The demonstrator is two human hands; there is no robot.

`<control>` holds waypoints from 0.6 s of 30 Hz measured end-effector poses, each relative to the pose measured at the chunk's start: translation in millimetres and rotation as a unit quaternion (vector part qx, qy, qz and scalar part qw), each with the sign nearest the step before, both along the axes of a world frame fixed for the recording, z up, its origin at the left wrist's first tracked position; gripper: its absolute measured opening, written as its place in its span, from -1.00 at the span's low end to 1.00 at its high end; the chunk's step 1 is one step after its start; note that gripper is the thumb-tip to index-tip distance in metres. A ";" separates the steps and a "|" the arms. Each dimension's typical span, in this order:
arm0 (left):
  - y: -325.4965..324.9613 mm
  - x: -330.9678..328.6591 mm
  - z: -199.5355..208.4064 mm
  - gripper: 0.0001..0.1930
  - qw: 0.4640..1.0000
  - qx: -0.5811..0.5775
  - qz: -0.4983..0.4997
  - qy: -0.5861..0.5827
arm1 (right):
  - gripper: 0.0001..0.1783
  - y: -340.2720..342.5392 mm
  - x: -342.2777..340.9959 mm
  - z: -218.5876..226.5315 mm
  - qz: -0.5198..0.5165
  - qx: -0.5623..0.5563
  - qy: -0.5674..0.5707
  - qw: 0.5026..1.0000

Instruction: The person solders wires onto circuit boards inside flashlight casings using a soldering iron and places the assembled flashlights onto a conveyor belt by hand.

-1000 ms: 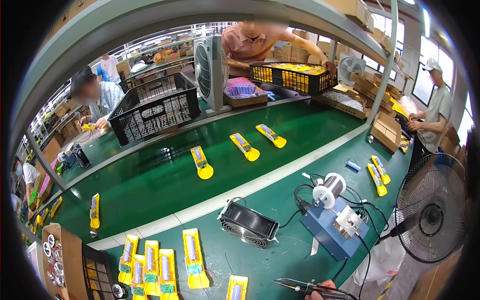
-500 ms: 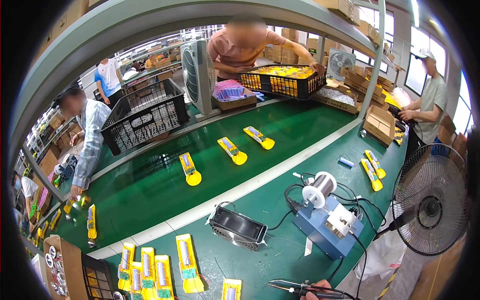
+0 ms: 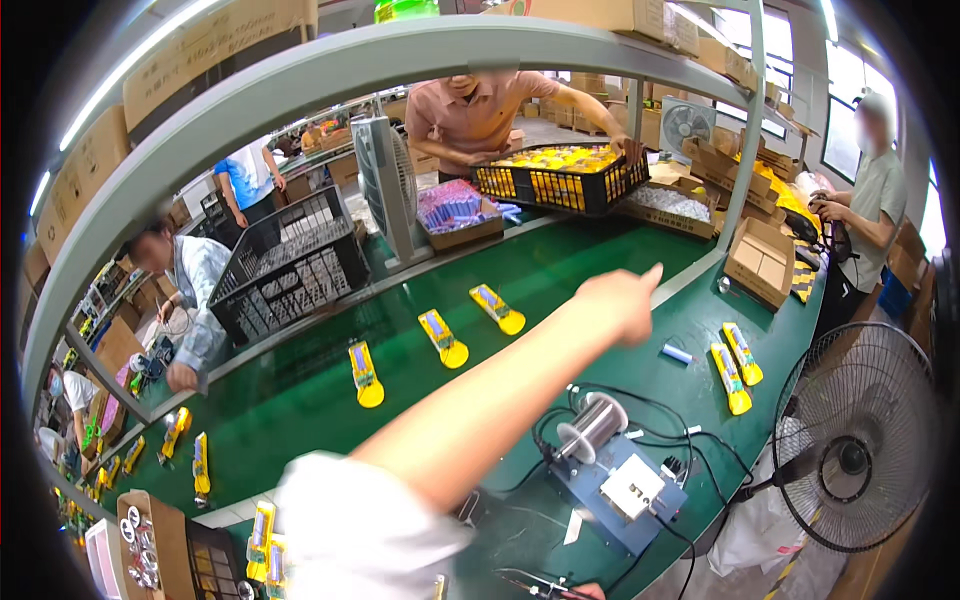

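Observation:
My left hand reaches over the green conveyor belt, its forearm crossing the view from a white sleeve. One finger points out to the right; the others look curled, and I see nothing in them. Beneath its path lie flat yellow casings, each with a purple-blue battery cell, such as the casing. At the lower edge, partly cut off, my right hand is closed on a soldering iron. Beside it stands a blue soldering stand with a solder wire spool.
A loose cell and two casings lie on the bench at right. A black fan stands beyond the bench edge. Across the belt, a person holds a black crate of yellow parts. More casings lie at lower left.
My left arm has come into view and stretched across the bench and belt toward the right. The view has shifted. My right hand stays low with the soldering iron.

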State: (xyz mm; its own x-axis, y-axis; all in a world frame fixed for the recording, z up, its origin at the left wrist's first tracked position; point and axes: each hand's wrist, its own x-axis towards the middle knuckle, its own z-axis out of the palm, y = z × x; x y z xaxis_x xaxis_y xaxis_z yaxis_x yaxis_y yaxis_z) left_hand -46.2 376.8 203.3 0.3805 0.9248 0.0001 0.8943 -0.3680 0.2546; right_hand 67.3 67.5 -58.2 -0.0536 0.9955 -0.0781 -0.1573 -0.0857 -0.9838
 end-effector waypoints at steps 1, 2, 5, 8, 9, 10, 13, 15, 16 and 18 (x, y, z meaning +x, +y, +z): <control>28.6 12.0 -0.5 -0.26 0.999 0.020 0.025 -0.003 | -0.93 -5.5 6.8 -4.8 0.030 0.031 -0.102 0.994; 53.2 27.1 -4.1 -0.25 0.999 0.026 0.028 -0.011 | -0.92 0.3 0.4 32.7 -0.031 0.011 -0.010 0.999; 93.2 52.4 -17.9 -0.25 0.999 0.004 0.026 -0.021 | -0.90 -1.1 0.7 23.2 -0.054 -0.080 -0.001 0.995; 112.9 55.8 -22.1 -0.25 0.998 -0.035 0.052 -0.030 | -0.89 6.4 -2.6 7.5 -0.080 -0.076 0.023 0.994; 116.5 56.6 -20.7 -0.24 0.997 -0.036 0.049 -0.038 | -0.89 8.4 -2.6 6.7 -0.082 -0.074 0.028 0.994; 118.9 55.6 -21.0 -0.24 0.997 -0.037 0.050 -0.045 | -0.89 9.6 -3.1 5.8 -0.081 -0.073 0.034 0.993; 120.3 78.2 -11.4 -0.24 0.997 -0.017 0.024 -0.066 | -0.88 14.5 3.0 6.1 -0.105 -0.052 0.041 0.992; 119.9 69.7 -17.8 -0.24 0.997 -0.035 0.033 -0.061 | -0.88 14.3 -0.6 3.3 -0.096 -0.058 0.057 0.992; 118.5 65.3 -21.1 -0.24 0.996 -0.051 0.033 -0.059 | -0.88 13.2 -2.7 2.2 -0.091 -0.062 0.066 0.992; 115.4 59.0 -31.4 -0.30 0.996 -0.039 0.048 -0.060 | -0.87 10.6 -5.8 2.3 -0.084 -0.066 0.081 0.991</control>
